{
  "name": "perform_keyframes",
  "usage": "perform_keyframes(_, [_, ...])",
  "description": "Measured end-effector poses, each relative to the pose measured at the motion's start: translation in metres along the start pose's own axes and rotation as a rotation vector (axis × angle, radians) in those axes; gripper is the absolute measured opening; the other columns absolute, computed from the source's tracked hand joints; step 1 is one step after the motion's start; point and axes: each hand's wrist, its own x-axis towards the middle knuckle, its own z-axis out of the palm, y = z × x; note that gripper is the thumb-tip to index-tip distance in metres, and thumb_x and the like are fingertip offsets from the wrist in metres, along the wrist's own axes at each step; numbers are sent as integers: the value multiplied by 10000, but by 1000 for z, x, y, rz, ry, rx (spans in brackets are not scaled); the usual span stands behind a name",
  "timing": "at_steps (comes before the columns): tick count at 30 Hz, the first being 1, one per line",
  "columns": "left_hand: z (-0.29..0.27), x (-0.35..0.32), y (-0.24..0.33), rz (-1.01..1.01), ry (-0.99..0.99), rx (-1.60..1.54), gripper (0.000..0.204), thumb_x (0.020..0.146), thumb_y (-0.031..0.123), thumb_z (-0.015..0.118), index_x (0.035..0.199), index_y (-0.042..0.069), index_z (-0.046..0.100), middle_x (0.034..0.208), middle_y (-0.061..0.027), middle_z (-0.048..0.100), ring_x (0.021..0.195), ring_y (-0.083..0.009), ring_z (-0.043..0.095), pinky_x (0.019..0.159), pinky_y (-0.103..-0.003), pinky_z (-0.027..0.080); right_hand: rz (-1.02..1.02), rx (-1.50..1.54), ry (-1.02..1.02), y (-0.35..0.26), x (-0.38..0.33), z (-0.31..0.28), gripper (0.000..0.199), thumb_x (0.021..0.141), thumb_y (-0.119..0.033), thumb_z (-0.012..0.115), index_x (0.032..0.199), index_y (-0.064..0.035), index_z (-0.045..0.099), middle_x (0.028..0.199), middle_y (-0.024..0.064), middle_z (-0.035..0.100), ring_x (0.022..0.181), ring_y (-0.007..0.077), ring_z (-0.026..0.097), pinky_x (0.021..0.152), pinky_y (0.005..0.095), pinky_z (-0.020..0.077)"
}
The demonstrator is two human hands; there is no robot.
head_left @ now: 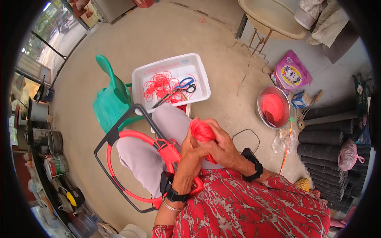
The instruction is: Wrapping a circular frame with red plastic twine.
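2 hands wrap 1 ball of red cord above the lap.

Largest to smallest: 1 bare concrete floor (166, 35), open from 10 to 1 o'clock; 1 green plastic chair (111, 99) at 10; 1 white tray (198, 73) at 12 holding 1 pair of scissors (178, 89); 1 red hoop (131, 137) at 8; 1 metal bowl (261, 103) at 2. The left hand (189, 152) and right hand (220, 146), fingers closed, grip the red cord ball (201, 131) at centre.

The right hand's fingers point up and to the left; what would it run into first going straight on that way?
The right hand already wraps the red cord ball. Past it, probably the person's grey-clad knee, then the white tray holding scissors; depth is unclear.
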Motion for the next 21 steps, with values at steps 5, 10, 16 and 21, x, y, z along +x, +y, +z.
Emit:
perform_keyframes(5, [-11, -6, 2, -147, -55, 39, 354, 787, -54, 640, 1133, -23, 572, 1078, -69, 638, 962, -166, 634, 856, -311, 519, -174, -233, -76, 2, 12, -24, 403, 894, -287, 537, 1150, 22, 577, 1251, 155, 506, 1173, 310, 454, 1025, 439, 301])
perform_keyframes(10, [-9, -3, 17, -242, 11, 167, 305, 739, -52, 679, 1037, -12, 636, 952, -71, 683, 851, -169, 660, 796, -296, 522, -175, -236, -324, 18, 32, -40, 436, 907, -329, 566, 1214, -20, 567, 1288, 113, 503, 1156, 293, 467, 1017, 409, 310])
perform_keyframes(16, [3, -5, 22, -224, 22, 307, 308, 704, -39, 752, 985, 15, 639, 895, -43, 686, 807, -156, 663, 767, -293, 526, -80, -14, -378, 19, 24, -39, 412, 886, -304, 613, 1199, -37, 588, 1258, 86, 529, 1113, 266, 484, 998, 408, 337])
perform_keyframes(21, [-1, -11, 8, -240, 34, 432, 454, 652, 16, 847, 1045, 32, 619, 910, -39, 674, 826, -156, 660, 720, -298, 558, -225, -17, -434, 18, 16, -47, 427, 851, -315, 655, 1173, -41, 599, 1306, 98, 510, 1156, 293, 477, 1021, 417, 332])
